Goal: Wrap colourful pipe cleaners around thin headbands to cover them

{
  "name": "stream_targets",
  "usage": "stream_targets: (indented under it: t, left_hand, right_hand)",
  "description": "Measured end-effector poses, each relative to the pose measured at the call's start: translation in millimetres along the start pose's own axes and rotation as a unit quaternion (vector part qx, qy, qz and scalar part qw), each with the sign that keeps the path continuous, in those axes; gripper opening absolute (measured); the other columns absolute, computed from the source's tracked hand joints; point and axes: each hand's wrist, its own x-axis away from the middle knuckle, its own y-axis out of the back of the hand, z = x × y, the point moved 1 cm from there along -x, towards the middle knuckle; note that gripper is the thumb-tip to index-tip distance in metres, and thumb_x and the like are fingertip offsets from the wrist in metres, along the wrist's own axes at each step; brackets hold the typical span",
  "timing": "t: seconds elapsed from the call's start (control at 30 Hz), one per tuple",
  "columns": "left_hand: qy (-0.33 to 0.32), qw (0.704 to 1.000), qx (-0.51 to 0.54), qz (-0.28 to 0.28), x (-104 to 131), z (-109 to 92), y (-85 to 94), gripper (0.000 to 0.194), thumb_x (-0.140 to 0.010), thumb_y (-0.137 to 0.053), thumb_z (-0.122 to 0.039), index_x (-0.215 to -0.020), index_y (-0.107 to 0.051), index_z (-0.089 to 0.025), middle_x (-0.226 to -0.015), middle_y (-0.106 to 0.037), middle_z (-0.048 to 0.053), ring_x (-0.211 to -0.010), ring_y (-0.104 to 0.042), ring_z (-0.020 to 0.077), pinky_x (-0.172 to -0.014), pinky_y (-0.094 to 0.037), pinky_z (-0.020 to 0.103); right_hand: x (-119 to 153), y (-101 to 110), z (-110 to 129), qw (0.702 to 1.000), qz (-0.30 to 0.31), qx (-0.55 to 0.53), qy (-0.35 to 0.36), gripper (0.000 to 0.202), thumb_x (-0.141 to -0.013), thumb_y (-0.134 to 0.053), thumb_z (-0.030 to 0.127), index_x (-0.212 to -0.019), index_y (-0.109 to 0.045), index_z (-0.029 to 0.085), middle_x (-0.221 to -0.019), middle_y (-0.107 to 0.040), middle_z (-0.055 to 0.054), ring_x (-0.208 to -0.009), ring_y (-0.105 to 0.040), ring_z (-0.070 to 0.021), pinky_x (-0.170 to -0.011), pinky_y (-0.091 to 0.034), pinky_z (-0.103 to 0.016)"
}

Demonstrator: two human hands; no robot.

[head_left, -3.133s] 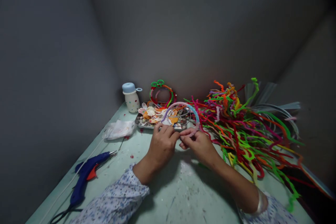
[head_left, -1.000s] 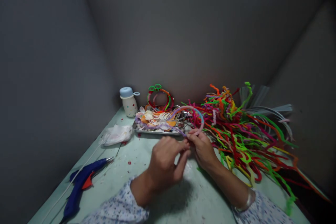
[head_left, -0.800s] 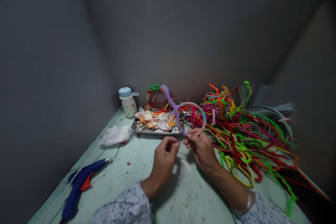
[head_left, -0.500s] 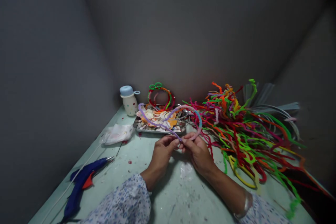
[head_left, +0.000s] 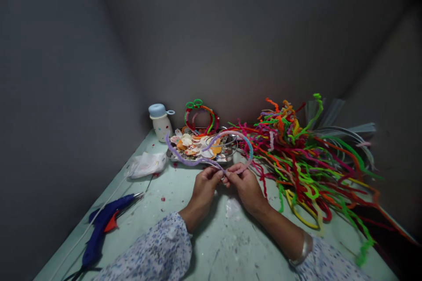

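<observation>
My left hand and my right hand meet fingertip to fingertip above the table, both pinched. Between them is the end of a curved headband covered in pink, blue and purple fuzz; its arc rises behind my right fingers. A loose purple pipe cleaner runs from the pinch out to the left and curls up at its tip. My left thumb and finger press on that pipe cleaner, while my right fingers grip the headband's pink end. The exact joint is partly hidden by the fingertips.
Behind the hands stands a metal tray of flower-shaped pieces, with finished-looking fuzzy hoops at its back. A lidded bottle, plastic packet and blue glue gun are left. A tangled pile of pipe cleaners fills the right.
The purple pipe cleaner's free part has swung lower and further left, away from the headband's arc. Both hands stay pinched at nearly the same place; the view has shifted slightly.
</observation>
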Motion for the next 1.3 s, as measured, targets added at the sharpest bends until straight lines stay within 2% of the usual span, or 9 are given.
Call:
stream_targets:
  t: [0.23,0.43,0.93,1.2,1.3]
  left_hand:
    - [-0.009,0.999,-0.002,-0.034,-0.7,3.0,-1.0,0.014,-0.072,-0.070,-0.025,-0.074,-0.065,-0.012,-0.071,-0.064,0.004,-0.065,-0.057,0.0127,-0.066,-0.044,0.025]
    - [-0.034,0.998,-0.001,-0.046,1.2,1.0,0.0,0.014,-0.075,-0.067,-0.027,-0.081,-0.065,-0.015,-0.074,-0.063,0.002,-0.067,-0.055,0.0115,-0.066,-0.043,0.023]
    - [-0.012,0.999,0.003,-0.031,1.1,5.1,0.3,0.017,-0.075,-0.068,-0.029,-0.080,-0.065,-0.013,-0.074,-0.064,0.003,-0.066,-0.056,0.0118,-0.065,-0.043,0.023]
    - [0.010,0.999,0.047,-0.001,1.3,8.2,-1.2,0.017,-0.077,-0.066,-0.030,-0.077,-0.063,-0.014,-0.068,-0.062,0.001,-0.060,-0.055,0.0108,-0.062,-0.042,0.024]
    - [0.028,0.997,0.070,-0.008,2.1,8.5,-0.7,0.015,-0.075,-0.067,-0.028,-0.073,-0.062,-0.014,-0.066,-0.061,0.000,-0.058,-0.054,0.0103,-0.060,-0.042,0.024]
  right_hand:
    - [1.4,-1.1,-0.8,0.999,-0.009,0.030,0.006,0.026,-0.073,-0.071,0.036,-0.079,-0.052,0.019,-0.062,-0.066,-0.001,-0.055,-0.060,-0.0138,-0.055,-0.046,-0.025]
    - [4.1,-1.1,-0.1,1.000,0.011,0.008,0.003,0.031,-0.075,-0.068,0.038,-0.094,-0.055,0.018,-0.064,-0.065,0.000,-0.056,-0.059,-0.0130,-0.056,-0.047,-0.025]
    - [5.1,-0.7,1.4,1.000,-0.010,0.013,0.009,0.028,-0.071,-0.071,0.042,-0.081,-0.057,0.020,-0.059,-0.065,0.000,-0.053,-0.059,-0.0150,-0.054,-0.047,-0.027]
    - [7.2,1.2,-3.7,0.998,0.000,0.046,0.043,0.020,-0.077,-0.066,0.037,-0.081,-0.056,0.020,-0.061,-0.065,0.000,-0.054,-0.059,-0.0142,-0.054,-0.047,-0.026]
    - [7.7,1.5,-6.8,0.997,0.003,0.058,0.050,0.018,-0.078,-0.065,0.036,-0.081,-0.057,0.020,-0.062,-0.066,-0.001,-0.054,-0.060,-0.0149,-0.055,-0.048,-0.027]
